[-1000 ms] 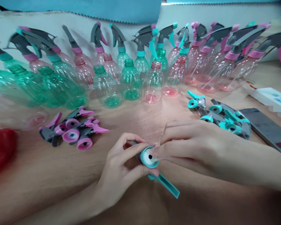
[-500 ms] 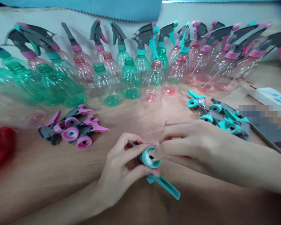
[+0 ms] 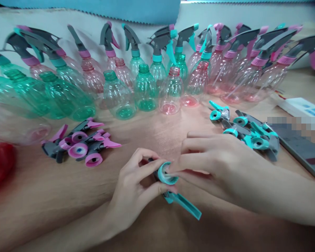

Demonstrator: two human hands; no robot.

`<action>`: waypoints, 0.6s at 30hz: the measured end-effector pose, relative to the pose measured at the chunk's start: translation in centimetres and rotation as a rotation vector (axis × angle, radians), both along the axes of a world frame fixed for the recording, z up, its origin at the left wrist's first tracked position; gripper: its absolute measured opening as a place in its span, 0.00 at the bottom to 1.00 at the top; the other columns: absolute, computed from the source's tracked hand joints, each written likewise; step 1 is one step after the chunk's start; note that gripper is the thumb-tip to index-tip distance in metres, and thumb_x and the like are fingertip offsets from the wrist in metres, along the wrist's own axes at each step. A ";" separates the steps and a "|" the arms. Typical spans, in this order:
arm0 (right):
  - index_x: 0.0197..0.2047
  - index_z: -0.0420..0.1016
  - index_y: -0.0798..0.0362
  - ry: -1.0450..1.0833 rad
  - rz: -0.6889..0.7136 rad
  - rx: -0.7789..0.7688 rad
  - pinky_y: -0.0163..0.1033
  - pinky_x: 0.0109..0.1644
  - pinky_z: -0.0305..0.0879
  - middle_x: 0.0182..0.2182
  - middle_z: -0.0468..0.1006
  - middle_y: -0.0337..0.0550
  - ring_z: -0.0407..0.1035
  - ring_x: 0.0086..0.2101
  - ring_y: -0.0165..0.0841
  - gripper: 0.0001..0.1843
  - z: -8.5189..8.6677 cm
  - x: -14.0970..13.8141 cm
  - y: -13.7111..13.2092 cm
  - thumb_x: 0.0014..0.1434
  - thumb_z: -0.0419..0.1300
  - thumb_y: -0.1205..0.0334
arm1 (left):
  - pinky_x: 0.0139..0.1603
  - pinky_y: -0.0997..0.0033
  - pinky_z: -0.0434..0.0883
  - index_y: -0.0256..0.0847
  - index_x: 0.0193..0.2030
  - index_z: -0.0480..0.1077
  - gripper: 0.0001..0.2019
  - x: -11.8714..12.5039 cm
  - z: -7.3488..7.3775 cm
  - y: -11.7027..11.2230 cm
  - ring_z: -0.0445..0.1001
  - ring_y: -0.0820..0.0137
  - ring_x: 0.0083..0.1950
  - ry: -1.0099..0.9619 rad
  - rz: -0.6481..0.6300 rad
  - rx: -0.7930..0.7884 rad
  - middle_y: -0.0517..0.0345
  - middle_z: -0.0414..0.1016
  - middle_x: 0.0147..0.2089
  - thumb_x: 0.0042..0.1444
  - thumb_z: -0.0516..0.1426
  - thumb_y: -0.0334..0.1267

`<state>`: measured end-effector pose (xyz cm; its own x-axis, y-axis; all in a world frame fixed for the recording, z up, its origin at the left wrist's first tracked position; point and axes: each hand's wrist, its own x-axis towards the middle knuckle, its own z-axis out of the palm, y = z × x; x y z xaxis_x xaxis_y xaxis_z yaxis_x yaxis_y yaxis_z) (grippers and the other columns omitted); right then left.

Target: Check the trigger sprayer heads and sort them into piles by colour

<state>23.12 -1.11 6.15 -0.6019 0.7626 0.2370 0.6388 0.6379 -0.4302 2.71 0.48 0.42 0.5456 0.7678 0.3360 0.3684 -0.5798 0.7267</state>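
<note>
My left hand grips a grey and teal trigger spray head between thumb and fingers, its teal collar turned up toward me and its lever pointing to the lower right. My right hand is closed in a pinch, with the fingertips at the mouth of that collar. Something pale shows inside the collar by the fingertips, but whatever they hold is hidden. Beyond my right hand lies a pile of teal spray heads. Pink spray heads are heaped to the left of my left hand.
Open-necked green bottles and pink bottles stand across the table. Behind them, against the wall, is a row of bottles with spray heads fitted. A phone and a white box lie right; a red object sits left.
My right fingertips have shifted slightly left and reach further over the collar opening, covering more of the white inside. My left hand keeps its grip on the spray head.
</note>
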 end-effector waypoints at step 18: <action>0.36 0.75 0.52 0.060 0.099 -0.195 0.33 0.32 0.57 0.29 0.76 0.38 0.67 0.28 0.26 0.07 0.4 -0.1 -0.5 0.62 0.55 0.64 | 0.32 0.74 0.70 0.43 0.40 0.72 0.08 0.0 0.2 -0.4 0.68 0.71 0.37 -0.005 -0.042 0.133 0.57 0.66 0.38 0.57 0.59 0.42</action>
